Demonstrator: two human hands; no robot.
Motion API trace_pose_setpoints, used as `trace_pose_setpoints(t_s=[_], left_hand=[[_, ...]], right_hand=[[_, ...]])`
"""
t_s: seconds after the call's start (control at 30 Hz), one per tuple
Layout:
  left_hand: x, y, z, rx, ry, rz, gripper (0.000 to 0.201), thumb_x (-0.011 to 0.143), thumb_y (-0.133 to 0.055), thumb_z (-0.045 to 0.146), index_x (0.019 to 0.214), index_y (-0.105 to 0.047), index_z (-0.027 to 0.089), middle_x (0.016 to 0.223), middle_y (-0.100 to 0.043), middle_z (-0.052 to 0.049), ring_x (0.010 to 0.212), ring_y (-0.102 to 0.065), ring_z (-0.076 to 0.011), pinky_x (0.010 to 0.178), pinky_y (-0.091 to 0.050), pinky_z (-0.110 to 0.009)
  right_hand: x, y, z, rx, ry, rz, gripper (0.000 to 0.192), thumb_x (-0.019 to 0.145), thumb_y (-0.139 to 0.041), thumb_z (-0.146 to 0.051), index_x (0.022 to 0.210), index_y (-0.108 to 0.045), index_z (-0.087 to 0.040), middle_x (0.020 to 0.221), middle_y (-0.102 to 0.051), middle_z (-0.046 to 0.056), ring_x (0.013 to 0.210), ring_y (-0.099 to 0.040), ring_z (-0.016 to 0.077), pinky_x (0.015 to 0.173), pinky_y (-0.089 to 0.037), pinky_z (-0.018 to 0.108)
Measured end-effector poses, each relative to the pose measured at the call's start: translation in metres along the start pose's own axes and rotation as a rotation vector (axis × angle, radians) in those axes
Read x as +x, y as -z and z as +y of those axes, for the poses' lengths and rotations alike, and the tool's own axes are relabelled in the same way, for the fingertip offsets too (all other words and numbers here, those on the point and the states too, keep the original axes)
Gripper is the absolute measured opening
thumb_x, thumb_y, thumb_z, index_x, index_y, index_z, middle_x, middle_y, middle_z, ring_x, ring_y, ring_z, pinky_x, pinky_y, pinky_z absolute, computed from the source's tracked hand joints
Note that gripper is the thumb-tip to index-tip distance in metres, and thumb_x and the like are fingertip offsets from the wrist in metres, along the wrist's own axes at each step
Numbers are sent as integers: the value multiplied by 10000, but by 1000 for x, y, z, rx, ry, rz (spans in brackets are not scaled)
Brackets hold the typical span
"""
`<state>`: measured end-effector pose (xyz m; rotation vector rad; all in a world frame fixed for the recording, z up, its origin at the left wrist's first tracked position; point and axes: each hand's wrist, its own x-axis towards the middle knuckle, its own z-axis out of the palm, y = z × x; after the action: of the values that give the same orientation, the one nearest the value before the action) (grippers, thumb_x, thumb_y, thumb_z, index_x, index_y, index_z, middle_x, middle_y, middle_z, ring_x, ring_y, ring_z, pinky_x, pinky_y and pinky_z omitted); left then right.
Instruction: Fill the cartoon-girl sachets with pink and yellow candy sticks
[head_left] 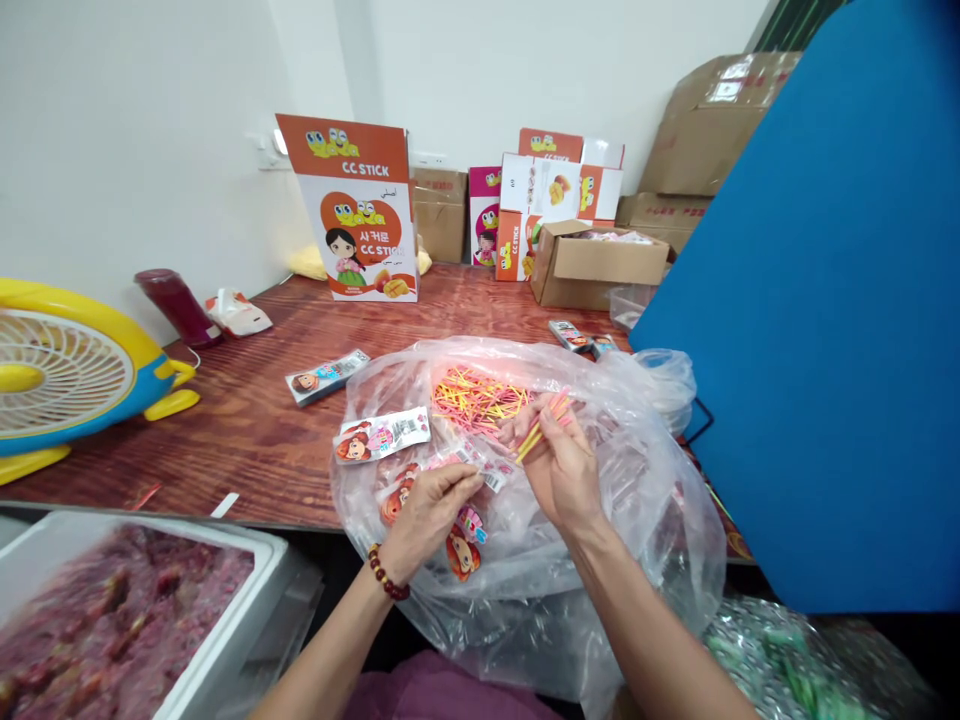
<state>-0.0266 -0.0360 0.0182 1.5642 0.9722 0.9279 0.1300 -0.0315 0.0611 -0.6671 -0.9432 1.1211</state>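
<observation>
Pinching sticks [541, 428] in right hand [559, 470] fingers, left hand [427, 510] fingers clenched on a packet [469, 462]

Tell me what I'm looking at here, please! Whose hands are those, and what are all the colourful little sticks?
There is no machine here. A person wears a camera on the head, so you see what they see, looking down at their own two hands.

The left hand, with a bead bracelet on its wrist, holds a small printed wrapper. The right hand pinches a bunch of thin pink and yellow sticks. More sticks lie in a big clear plastic bag.

The bag rests on a wooden table. Also there: a yellow and blue fan, a tall orange box reading "CC STICK", and cardboard cartons. A blue board stands on the right.
</observation>
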Motion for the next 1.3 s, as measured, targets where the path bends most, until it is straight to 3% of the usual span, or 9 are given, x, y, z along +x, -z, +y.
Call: trace_pose_setpoints(t_s=[0.4,0.53,0.63,0.73,0.83,1.07,1.17,1.3], left_hand=[[1,-3,-2,-130,30,16,271,862,-593,381,713,-664,166,678,-682,-27,646,-611,-157,614,-463,-252],[3,-5,-2,-141,18,28,265,858,-599,377,712,-662,165,675,-669,-21,640,-601,-153,608,-457,-251],[6,-6,-2,-160,3,37,255,854,-605,368,723,-665,157,677,-654,-20,648,-588,-152,618,-448,-257],[14,-7,-3,-219,-6,46,237,845,-624,363,760,-672,147,702,-649,-19,662,-579,-144,629,-441,-254],[24,-9,-3,-326,-13,36,224,803,-682,363,784,-682,140,715,-641,-10,658,-559,-125,637,-436,-245],[36,-13,3,-512,3,88,238,699,-789,347,774,-704,137,733,-639,2,655,-525,-97,639,-417,-225],[37,-13,1,-523,-3,90,225,694,-797,328,786,-718,139,769,-654,-8,694,-538,-105,670,-421,-228],[38,-10,-5,-548,-14,74,191,745,-765,322,819,-732,149,781,-653,-7,689,-529,-95,666,-411,-218]], right_hand=[[-6,-5,15,-15,12,46,181,884,-564,-379,802,-484,-240,672,-527,-26,743,-640,169,747,-515,329],[-7,-1,21,-92,-49,37,203,892,-549,-423,829,-495,-238,761,-606,3,830,-652,191,771,-516,334],[-10,6,29,-181,-62,27,187,902,-544,-418,871,-541,-233,867,-662,23,926,-640,196,873,-489,345],[-8,12,30,-290,-60,-62,168,914,-549,-380,928,-613,-226,1030,-681,38,1034,-606,190,986,-423,337],[-1,17,20,-343,-92,-199,203,913,-559,-378,1030,-635,-231,1144,-672,44,1085,-592,197,989,-424,338],[15,26,-3,-648,-50,-306,289,952,-484,-373,1102,-694,-244,1178,-688,35,1132,-592,210,1002,-417,347],[17,30,-5,-705,-88,-408,318,952,-478,-369,1172,-678,-257,1217,-677,29,1167,-586,214,1029,-412,367],[21,34,-8,-781,-76,-451,337,943,-488,-390,1199,-665,-261,1251,-662,45,1242,-547,223,1075,-383,399]])
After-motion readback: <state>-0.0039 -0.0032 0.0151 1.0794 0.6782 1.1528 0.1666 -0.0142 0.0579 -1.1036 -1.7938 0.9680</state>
